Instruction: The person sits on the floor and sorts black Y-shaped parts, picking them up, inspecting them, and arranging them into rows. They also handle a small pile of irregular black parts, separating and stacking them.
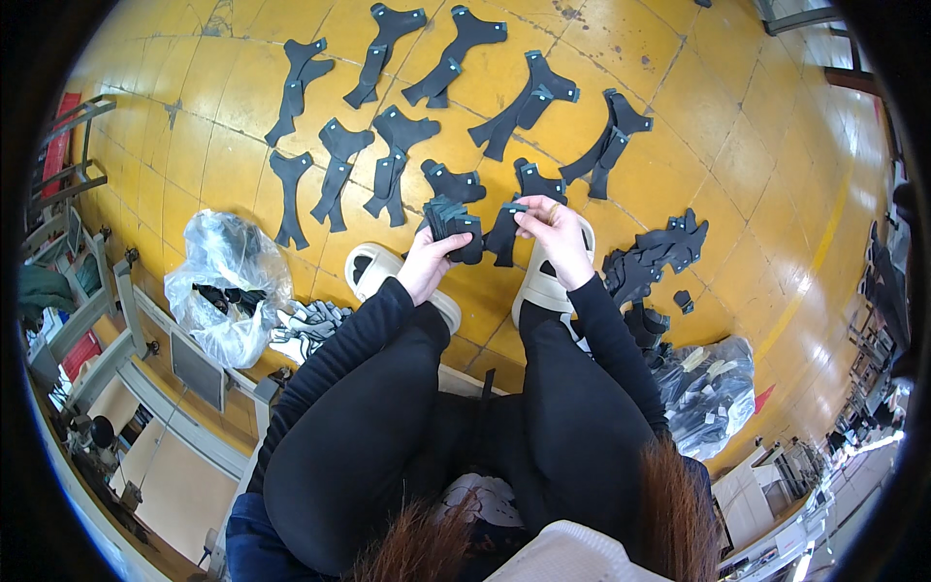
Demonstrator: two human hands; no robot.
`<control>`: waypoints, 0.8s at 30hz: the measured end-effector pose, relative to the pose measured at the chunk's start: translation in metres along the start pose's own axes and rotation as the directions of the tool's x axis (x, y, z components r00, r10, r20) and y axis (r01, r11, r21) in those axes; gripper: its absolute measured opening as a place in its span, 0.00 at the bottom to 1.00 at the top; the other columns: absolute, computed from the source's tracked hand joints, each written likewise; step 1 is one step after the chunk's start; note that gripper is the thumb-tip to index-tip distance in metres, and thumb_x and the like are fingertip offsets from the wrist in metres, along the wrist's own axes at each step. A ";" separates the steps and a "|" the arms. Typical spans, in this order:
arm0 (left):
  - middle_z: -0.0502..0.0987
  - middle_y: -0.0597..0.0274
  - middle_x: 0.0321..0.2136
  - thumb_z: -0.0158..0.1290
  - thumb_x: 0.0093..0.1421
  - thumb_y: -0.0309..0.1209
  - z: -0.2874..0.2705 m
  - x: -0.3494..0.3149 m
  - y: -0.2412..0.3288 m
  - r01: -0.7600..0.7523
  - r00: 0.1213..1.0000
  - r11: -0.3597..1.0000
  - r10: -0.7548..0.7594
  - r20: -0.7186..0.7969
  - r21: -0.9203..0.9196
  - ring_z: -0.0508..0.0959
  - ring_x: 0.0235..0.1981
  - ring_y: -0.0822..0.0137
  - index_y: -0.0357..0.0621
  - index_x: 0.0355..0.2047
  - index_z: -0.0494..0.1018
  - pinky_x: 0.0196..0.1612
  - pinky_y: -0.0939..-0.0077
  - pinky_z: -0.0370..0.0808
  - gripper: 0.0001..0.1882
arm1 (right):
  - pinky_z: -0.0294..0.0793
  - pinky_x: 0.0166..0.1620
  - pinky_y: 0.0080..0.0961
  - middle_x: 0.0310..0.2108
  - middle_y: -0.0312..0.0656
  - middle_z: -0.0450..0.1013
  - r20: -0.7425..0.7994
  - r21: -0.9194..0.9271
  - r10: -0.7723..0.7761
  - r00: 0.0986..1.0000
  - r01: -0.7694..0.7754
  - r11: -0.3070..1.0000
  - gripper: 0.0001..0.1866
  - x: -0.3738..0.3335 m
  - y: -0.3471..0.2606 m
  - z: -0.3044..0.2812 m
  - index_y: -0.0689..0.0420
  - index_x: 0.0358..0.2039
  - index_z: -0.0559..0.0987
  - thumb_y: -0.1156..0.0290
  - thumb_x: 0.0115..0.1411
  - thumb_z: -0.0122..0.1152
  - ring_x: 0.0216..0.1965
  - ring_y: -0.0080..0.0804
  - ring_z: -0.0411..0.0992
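Black, thin cut pieces sit in a small stack [452,225] in the left hand [427,264], whose fingers are closed tight around it, just above the white slippers [380,269]. The right hand [555,233] pinches one single piece [504,233] by its top edge, fingers together on it. These pieces look light, soft and bendy, like fabric or thin leather, so they will likely flop if held by a tip; holding near the wide middle seems best. More pieces lie in rows [398,165] on the yellow floor [698,136] ahead. A loose heap [652,260] lies to the right, and plastic bags [228,286] sit at both sides. Nothing blocks the hands.
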State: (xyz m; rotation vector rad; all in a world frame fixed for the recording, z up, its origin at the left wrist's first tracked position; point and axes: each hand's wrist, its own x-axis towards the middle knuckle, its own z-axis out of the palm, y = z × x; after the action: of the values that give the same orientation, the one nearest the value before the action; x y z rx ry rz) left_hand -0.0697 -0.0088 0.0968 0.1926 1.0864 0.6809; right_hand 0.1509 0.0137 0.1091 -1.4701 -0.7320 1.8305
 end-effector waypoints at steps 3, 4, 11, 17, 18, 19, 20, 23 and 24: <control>0.77 0.63 0.41 0.53 0.61 0.27 0.003 -0.002 0.004 0.025 1.000 0.998 -0.024 0.018 -0.059 0.77 0.43 0.71 0.42 0.47 0.69 0.46 0.72 0.74 0.14 | 0.69 0.34 0.13 0.28 0.32 0.73 0.038 0.041 -0.001 0.999 0.000 0.999 0.10 -0.003 -0.003 0.004 0.63 0.41 0.75 0.77 0.59 0.59 0.28 0.15 0.69; 0.76 0.61 0.43 0.51 0.62 0.28 0.004 -0.003 0.005 0.015 1.000 0.997 -0.014 0.006 -0.079 0.77 0.44 0.69 0.40 0.48 0.69 0.47 0.69 0.74 0.14 | 0.69 0.34 0.14 0.28 0.32 0.73 0.048 0.047 0.001 0.999 -0.003 0.999 0.10 -0.003 -0.001 0.005 0.63 0.41 0.75 0.77 0.58 0.59 0.28 0.15 0.69; 0.75 0.56 0.47 0.46 0.65 0.34 0.013 -0.007 0.017 0.037 0.995 0.982 -0.018 0.103 -0.184 0.76 0.47 0.65 0.37 0.50 0.68 0.50 0.64 0.74 0.17 | 0.67 0.36 0.13 0.30 0.31 0.73 0.087 0.034 -0.011 0.996 0.008 0.999 0.12 -0.008 -0.006 0.009 0.62 0.42 0.75 0.77 0.57 0.61 0.30 0.15 0.68; 0.75 0.57 0.48 0.47 0.65 0.34 0.020 -0.009 0.019 0.005 0.993 0.997 0.004 0.119 -0.072 0.76 0.48 0.66 0.37 0.52 0.67 0.50 0.65 0.74 0.18 | 0.66 0.39 0.13 0.33 0.30 0.73 0.105 -0.168 -0.008 0.994 0.026 0.985 0.10 -0.008 -0.003 0.011 0.61 0.40 0.77 0.77 0.56 0.61 0.33 0.14 0.68; 0.75 0.59 0.47 0.48 0.65 0.33 0.021 -0.010 0.019 0.006 0.992 0.997 0.004 0.125 -0.076 0.76 0.47 0.67 0.39 0.51 0.67 0.49 0.65 0.75 0.16 | 0.66 0.39 0.14 0.33 0.30 0.73 0.111 -0.192 -0.017 0.994 0.039 0.981 0.10 -0.008 -0.003 0.012 0.61 0.40 0.77 0.77 0.56 0.61 0.34 0.14 0.68; 0.75 0.60 0.46 0.48 0.65 0.32 0.021 -0.010 0.020 0.007 0.992 0.997 0.003 0.130 -0.080 0.76 0.47 0.68 0.41 0.51 0.68 0.48 0.66 0.75 0.15 | 0.65 0.40 0.14 0.33 0.30 0.73 0.110 -0.162 -0.013 0.994 0.030 0.986 0.10 -0.008 -0.003 0.012 0.61 0.40 0.77 0.77 0.56 0.61 0.34 0.14 0.68; 0.75 0.62 0.46 0.48 0.65 0.31 0.021 -0.010 0.020 0.007 0.991 0.996 0.004 0.135 -0.085 0.76 0.46 0.69 0.43 0.50 0.68 0.47 0.66 0.75 0.14 | 0.65 0.40 0.14 0.33 0.30 0.73 0.109 -0.132 -0.008 0.994 0.022 0.991 0.11 -0.008 -0.004 0.013 0.61 0.41 0.76 0.76 0.56 0.61 0.34 0.14 0.67; 0.75 0.61 0.45 0.49 0.65 0.30 0.022 -0.010 0.022 -0.022 0.994 0.996 0.031 0.108 -0.090 0.77 0.45 0.68 0.42 0.50 0.69 0.46 0.66 0.76 0.14 | 0.65 0.42 0.14 0.34 0.29 0.73 0.066 0.022 -0.031 0.997 0.030 0.999 0.11 -0.011 -0.006 0.010 0.60 0.41 0.76 0.76 0.56 0.61 0.35 0.15 0.68; 0.76 0.61 0.44 0.49 0.64 0.29 0.022 -0.009 0.022 -0.030 0.993 0.996 0.040 0.110 -0.087 0.77 0.44 0.69 0.42 0.49 0.69 0.46 0.66 0.77 0.14 | 0.65 0.42 0.14 0.35 0.29 0.73 0.043 0.083 -0.043 0.998 0.039 0.996 0.12 -0.012 -0.007 0.009 0.60 0.42 0.75 0.76 0.56 0.61 0.35 0.15 0.68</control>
State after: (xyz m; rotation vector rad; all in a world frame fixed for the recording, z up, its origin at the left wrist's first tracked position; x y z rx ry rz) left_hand -0.0623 0.0070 0.1249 0.1752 0.9467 0.7379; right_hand 0.1450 0.0085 0.1235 -1.3563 -0.6950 1.8454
